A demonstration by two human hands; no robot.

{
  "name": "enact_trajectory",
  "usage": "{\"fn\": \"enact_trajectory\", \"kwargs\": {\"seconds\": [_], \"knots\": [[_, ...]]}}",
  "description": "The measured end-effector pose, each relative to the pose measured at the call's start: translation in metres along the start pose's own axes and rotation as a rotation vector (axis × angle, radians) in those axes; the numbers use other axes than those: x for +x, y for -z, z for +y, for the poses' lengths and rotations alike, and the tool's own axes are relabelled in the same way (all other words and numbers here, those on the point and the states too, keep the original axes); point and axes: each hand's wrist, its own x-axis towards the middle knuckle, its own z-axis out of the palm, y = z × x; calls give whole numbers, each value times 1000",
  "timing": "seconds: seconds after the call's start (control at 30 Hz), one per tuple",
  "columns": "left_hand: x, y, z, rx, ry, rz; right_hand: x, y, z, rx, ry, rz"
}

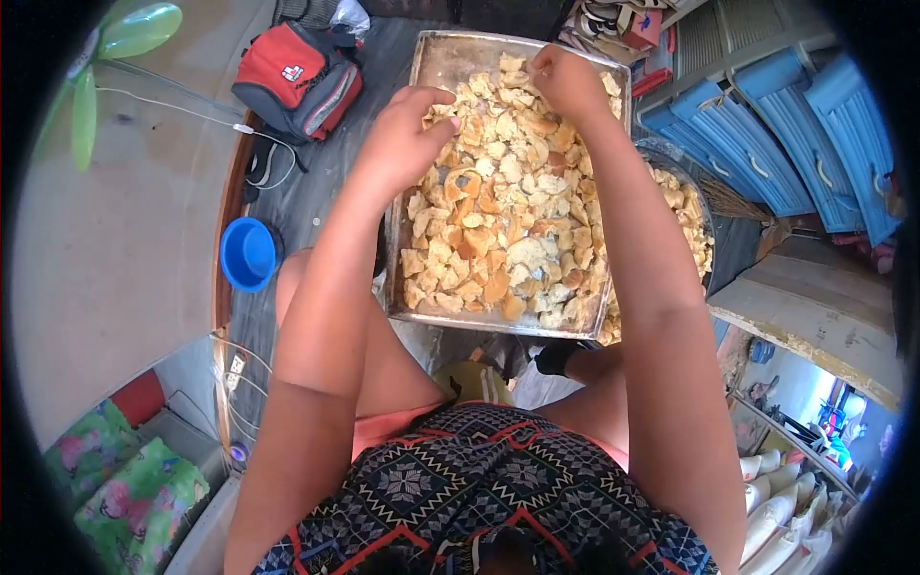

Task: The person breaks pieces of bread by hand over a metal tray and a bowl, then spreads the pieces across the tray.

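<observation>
A metal baking tray (450, 59) lies in front of me, covered with torn bread pieces (532, 196), pale inside with some browned crusts. Over the tray's upper left side is my left hand (412, 132), its thumb and forefinger apart and nothing visible between them. My right hand (567, 81) is above the bread near the far edge, with its fingers curled together. Whatever those fingers may hold is hidden. Partly under the tray's right side, a round container (710, 216) holds more bread pieces.
A blue plastic bowl (251, 254) and a red and grey bag (297, 81) stand on the floor to the left. Blue drawers (733, 144) line the right side. A power strip with cables (235, 372) lies at lower left.
</observation>
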Motion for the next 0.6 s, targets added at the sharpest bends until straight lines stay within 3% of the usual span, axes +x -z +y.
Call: {"fn": "enact_trajectory", "kwargs": {"seconds": [0.27,0.33,0.37,0.4,0.43,0.5,0.53,0.57,0.6], "knots": [[0,-2,11,-32,68,-68,-12,0,5,12,98,204],[1,-5,8,-47,60,-90,-24,23,8,318,87,320],[2,-5,8,-36,74,-113,-31,36,16,277,69,416],[2,-4,12,-21,92,-133,-38,43,35,485,-61,480],[1,-5,15,-21,93,-141,-44,51,60,465,-80,559],[-2,-7,21,-3,0,-108,-61,61,119,720,-184,685],[-5,-10,26,3,4,-114,-73,65,149,824,-372,641],[-8,-16,32,34,-90,-112,-87,62,173,883,-541,668],[-11,-22,39,63,-188,-110,-99,49,229,878,-662,566]]}}
